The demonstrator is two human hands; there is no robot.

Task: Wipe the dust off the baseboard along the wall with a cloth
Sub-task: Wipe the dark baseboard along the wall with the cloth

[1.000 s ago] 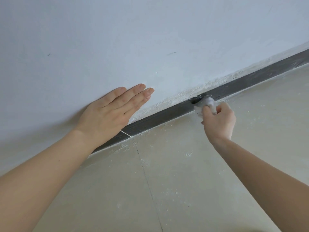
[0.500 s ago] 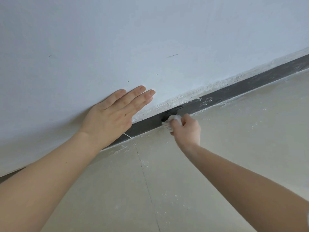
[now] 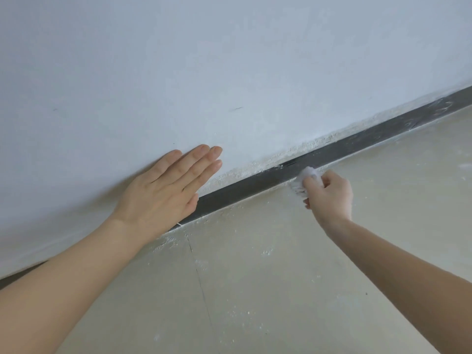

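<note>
The left hand (image 3: 163,198) covers a stretch of baseboard (image 3: 255,184). The cloth (image 3: 304,179) seems blurred and is partly buried in the right hand (image 3: 329,198).

Pale blue-white wall (image 3: 229,60), crumbly lower edge; beige floor (image 3: 281,290), white specks, thin crack.

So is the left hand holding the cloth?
No, the left hand lies flat on the wall; the right hand grips the cloth.

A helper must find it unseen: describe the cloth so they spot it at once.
Follow the pale wall down to the dark baseboard along the floor. At its lower edge, right of centre, the right hand grips a crumpled wad: the cloth. Unlike the white dust, it is a soft bundle held in fingers.
</note>
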